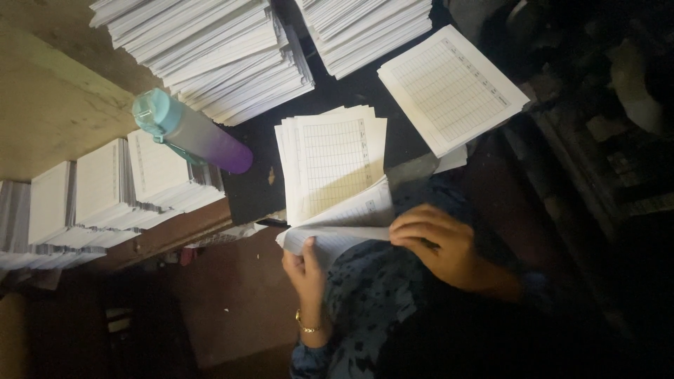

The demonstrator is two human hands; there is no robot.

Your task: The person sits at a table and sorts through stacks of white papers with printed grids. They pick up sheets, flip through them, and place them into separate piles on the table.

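Both hands work on one bundle of ruled sheets that lies at the middle of the view, its near end hanging over the table edge toward the person. Left hand, at about 7 o'clock from the bundle, is closed on the lower left corner of the folded sheets, thumb on top and fingers underneath; a gold bracelet sits on that wrist. Right hand, at about 5 o'clock from the bundle, lies with curled fingers pressed on the folded-over edge of the paper, pinching the top sheet down against the person's lap. The lap is covered in dark blue patterned cloth.

At 1 o'clock from the bundle, just beside it and partly overlapping its upper right corner, lies a second stack of ruled sheets, turned at an angle. At 12 o'clock a tall pile of white paper runs out of the top of the view, and at 11 o'clock a larger, fanned pile stands. A water bottle with a teal cap and a purple base lies tilted at 10 o'clock from the bundle, resting across low stacks of white booklets that line the left side at 9 o'clock. The right side of the view is too dark to make out.
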